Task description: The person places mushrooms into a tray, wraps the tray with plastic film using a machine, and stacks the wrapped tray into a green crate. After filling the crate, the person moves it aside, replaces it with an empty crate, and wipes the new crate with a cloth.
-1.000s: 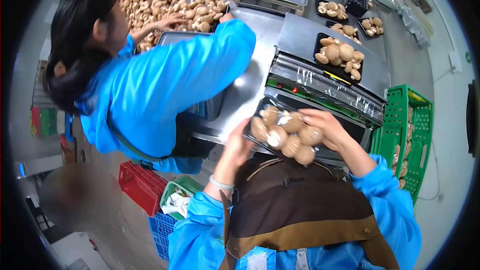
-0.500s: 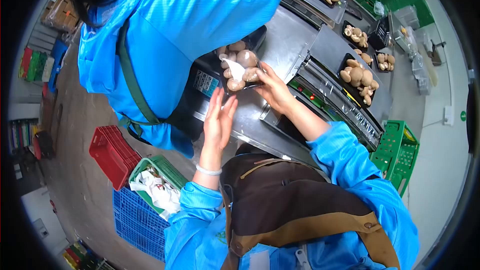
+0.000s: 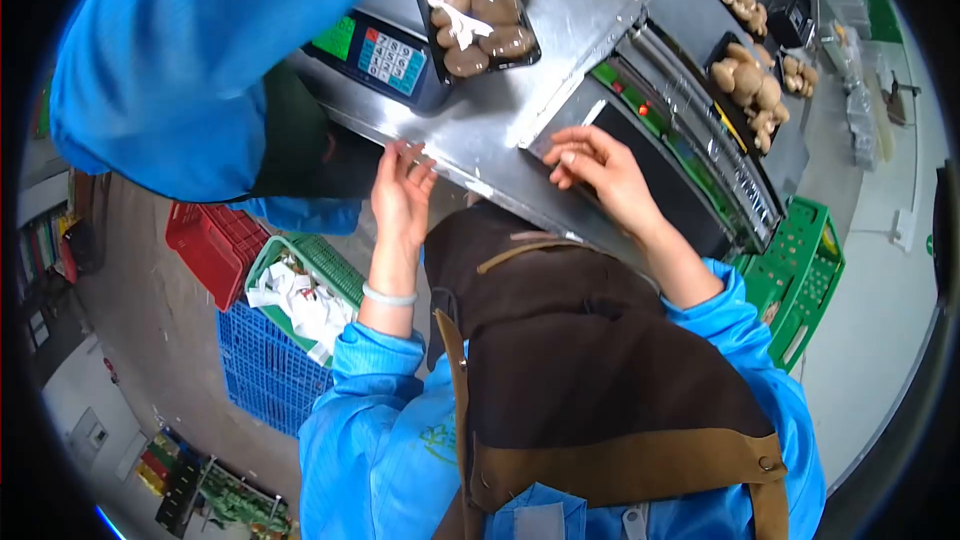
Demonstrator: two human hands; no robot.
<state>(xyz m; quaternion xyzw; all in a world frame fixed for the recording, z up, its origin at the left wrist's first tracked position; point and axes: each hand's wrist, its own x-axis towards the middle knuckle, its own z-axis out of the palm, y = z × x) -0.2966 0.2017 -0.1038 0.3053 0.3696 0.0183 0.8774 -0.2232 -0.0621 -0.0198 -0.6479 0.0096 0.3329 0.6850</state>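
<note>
A film-wrapped tray of mushrooms (image 3: 493,8) rests at the weighing scale (image 3: 425,90), partly over its platform, with a white crumpled-looking patch on its film. Neither of my hands touches it. My left hand (image 3: 400,198) is held near the metal table's front edge, below the scale's keypad, fingers loosely bent and apart with nothing in them. Over the wrapping machine's front part (image 3: 640,165) hovers my right hand (image 3: 608,178), its fingers slightly curled and nothing visible in them.
A co-worker's blue sleeve (image 3: 190,50) reaches across the upper left, close to the scale. More mushroom trays (image 3: 745,85) lie on the machine at the right. Red crate (image 3: 215,250), green basket (image 3: 335,270) and blue crate (image 3: 265,370) stand at lower left; a green crate (image 3: 790,280) at right.
The wrapped mushroom tray has left my right hand and lies at the scale. Both hands have drawn back towards me, the right one also to the right. The view has moved closer to the table.
</note>
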